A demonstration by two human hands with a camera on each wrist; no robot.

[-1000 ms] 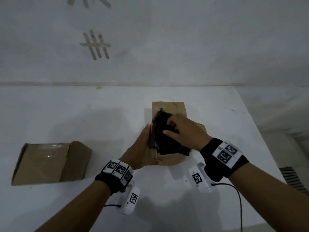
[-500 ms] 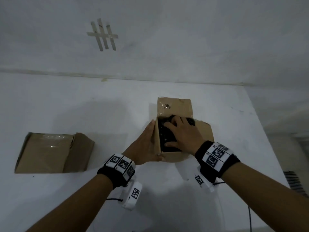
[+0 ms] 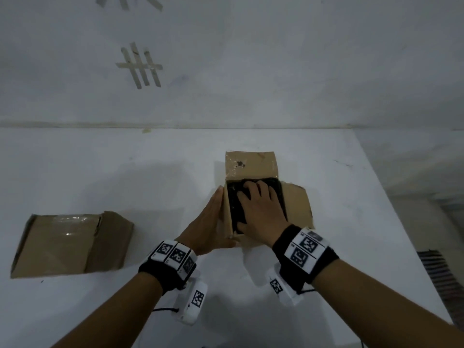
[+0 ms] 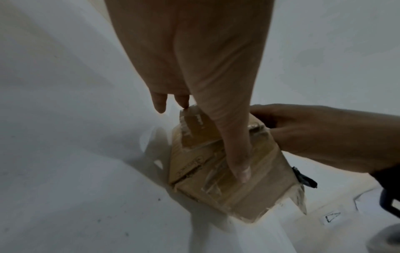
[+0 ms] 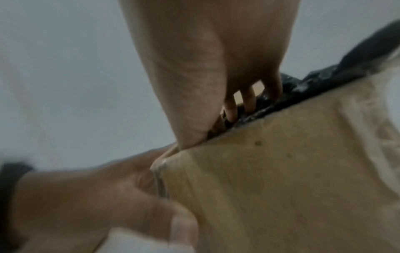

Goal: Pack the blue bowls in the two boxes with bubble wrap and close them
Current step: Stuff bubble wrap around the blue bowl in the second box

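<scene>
An open cardboard box (image 3: 251,164) stands in the middle of the white table (image 3: 125,177). A dark wrapped bundle (image 3: 234,209) sits down inside it; no blue bowl shows. My right hand (image 3: 261,207) lies spread on the bundle, fingers (image 5: 249,102) pressing into the dark wrap (image 5: 303,85). Flat against the box's left wall is my left hand (image 3: 211,219), its thumb (image 4: 238,162) along the box (image 4: 205,179). A second cardboard box (image 3: 72,244) lies at the left with its flaps folded over.
The open box's far flap stands up and its right flap (image 3: 297,204) lies out on the table. The table's right edge (image 3: 391,209) is close by. A white wall with tape strips (image 3: 140,66) rises behind the table.
The dark bundle, which stuck up out of the box, has gone down inside it under my right hand. My left hand stays against the box's left side.
</scene>
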